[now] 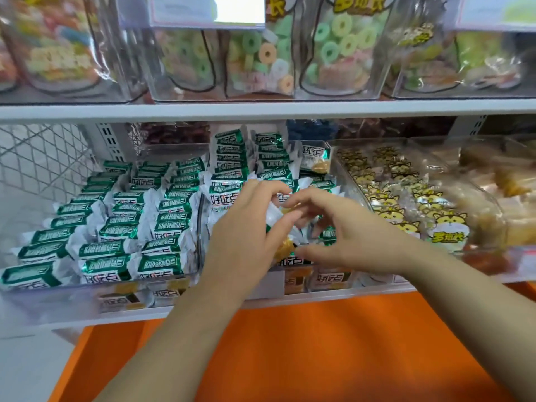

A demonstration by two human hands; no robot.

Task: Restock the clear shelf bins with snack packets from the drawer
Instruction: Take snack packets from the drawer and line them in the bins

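Note:
Both my hands reach into the middle clear shelf bin [203, 227], which holds several green-and-white snack packets stacked in rows at its back [229, 158]. My left hand [246, 227] grips a white-and-green snack packet [278, 219] with a yellow picture on it, thumb on its right side. My right hand [345, 233] is beside it with fingers bent over the packets at the bin's front; whether it holds one is hidden. The left clear bin [87, 288] is filled with neat rows of the same green packets [121, 227].
A clear bin of yellow cartoon-print packets [406, 204] stands to the right, another bin [499, 198] beyond it. The upper shelf [261, 110] carries bins of ring candy [261, 59]. An orange surface [319, 343] lies below the shelf edge. White mesh [37, 158] backs the left side.

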